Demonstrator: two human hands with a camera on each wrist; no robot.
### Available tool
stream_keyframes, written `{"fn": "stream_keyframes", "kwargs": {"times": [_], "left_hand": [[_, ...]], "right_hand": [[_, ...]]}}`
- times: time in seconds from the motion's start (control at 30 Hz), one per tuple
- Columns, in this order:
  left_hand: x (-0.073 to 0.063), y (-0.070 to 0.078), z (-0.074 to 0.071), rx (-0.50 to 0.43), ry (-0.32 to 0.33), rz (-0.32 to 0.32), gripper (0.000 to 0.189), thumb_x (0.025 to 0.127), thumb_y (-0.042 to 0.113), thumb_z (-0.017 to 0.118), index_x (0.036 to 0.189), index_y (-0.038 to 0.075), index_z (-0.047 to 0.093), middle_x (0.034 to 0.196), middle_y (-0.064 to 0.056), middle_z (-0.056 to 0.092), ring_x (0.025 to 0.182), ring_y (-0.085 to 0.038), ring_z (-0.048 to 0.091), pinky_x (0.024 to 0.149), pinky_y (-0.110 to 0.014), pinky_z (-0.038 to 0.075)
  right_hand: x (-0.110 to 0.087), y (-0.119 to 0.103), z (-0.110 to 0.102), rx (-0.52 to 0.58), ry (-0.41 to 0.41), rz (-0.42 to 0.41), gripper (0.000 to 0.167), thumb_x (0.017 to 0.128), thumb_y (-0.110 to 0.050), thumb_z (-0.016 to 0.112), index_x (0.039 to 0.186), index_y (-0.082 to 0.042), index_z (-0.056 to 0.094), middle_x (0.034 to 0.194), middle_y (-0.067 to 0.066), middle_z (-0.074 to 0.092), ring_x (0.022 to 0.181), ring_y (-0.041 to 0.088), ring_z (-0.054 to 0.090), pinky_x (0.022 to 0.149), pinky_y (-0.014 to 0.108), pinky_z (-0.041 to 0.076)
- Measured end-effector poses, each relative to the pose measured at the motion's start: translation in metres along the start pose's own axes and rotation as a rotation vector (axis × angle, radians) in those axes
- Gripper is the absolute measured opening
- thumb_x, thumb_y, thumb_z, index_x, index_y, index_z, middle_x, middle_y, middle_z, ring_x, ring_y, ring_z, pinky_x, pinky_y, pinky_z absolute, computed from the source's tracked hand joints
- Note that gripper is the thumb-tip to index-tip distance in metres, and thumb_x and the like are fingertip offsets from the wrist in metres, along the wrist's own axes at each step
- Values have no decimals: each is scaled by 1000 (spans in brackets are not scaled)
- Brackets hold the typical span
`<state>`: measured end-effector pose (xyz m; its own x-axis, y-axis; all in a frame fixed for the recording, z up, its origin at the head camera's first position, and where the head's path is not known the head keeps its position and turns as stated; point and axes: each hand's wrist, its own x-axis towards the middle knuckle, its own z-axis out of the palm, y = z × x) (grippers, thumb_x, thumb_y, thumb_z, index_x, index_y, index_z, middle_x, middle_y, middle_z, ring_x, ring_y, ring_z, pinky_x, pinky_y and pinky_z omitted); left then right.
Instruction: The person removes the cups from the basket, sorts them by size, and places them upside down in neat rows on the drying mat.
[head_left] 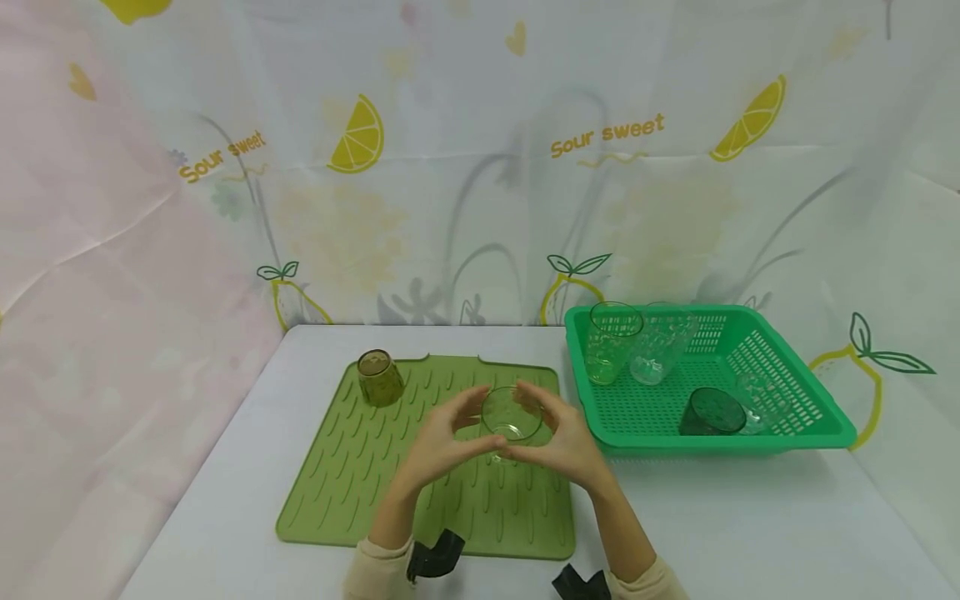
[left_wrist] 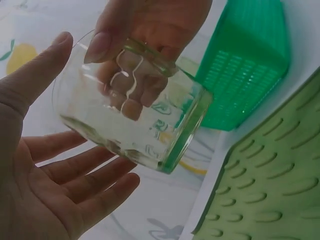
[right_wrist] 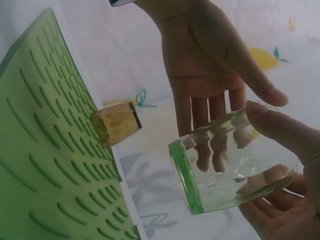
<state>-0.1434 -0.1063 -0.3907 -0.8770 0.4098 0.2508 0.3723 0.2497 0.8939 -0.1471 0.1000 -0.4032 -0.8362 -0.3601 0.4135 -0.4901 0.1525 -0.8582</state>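
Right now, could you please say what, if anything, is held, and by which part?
The right hand holds a clear glass by its side wall near the rim.

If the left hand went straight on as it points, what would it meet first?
Most likely the clear glass that the right hand holds; the left hand is right beside it, though contact is unclear.

Lemon-print cloth (head_left: 457, 108); white tabletop (head_left: 232, 500)

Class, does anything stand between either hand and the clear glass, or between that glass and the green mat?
Nothing visible does. The right hand grips the clear glass, the left hand is beside it, and the amber glass on the green mat stands off to the left.
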Motion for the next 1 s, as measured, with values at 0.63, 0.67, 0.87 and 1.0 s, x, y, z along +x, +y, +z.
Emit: {"fn": "stream_keyframes", "kwargs": {"times": [0.63, 0.67, 0.87, 1.0], "left_hand": [[17, 20, 17, 174, -44, -94, 81, 78, 34, 77, 140, -1, 38, 130, -21, 54, 116, -36, 54, 89, -50, 49], [17, 21, 17, 198, -41, -95, 82, 77, 35, 77, 139, -2, 38, 129, -21, 54, 116, -36, 55, 88, -50, 50], [20, 31, 20, 367, 10, -117, 85, 74, 38, 79, 136, -5, 43, 125, -21, 57, 108, -33, 58, 83, -47, 52], [21, 39, 22, 480, 34, -157, 85, 71, 39, 81, 133, -7, 45, 125, -22, 57, 110, -37, 57, 88, -49, 50]], "right_hand": [[-3, -1, 1, -66, 19, -12, 77, 73, 0, 79, 137, 9, 38, 134, 27, 48, 122, 41, 48, 100, 50, 40], [-3, -1, 1, -71, 21, -10, 77, 73, 0, 79, 137, 10, 38, 134, 27, 48, 122, 41, 48, 100, 50, 40], [-3, -1, 2, -101, 42, -8, 76, 72, 0, 79, 137, 9, 39, 132, 27, 50, 121, 41, 49, 100, 51, 40], [-3, 1, 4, -124, 46, -20, 76, 72, 0, 79, 136, 9, 40, 131, 27, 52, 119, 41, 51, 99, 50, 42]]}}
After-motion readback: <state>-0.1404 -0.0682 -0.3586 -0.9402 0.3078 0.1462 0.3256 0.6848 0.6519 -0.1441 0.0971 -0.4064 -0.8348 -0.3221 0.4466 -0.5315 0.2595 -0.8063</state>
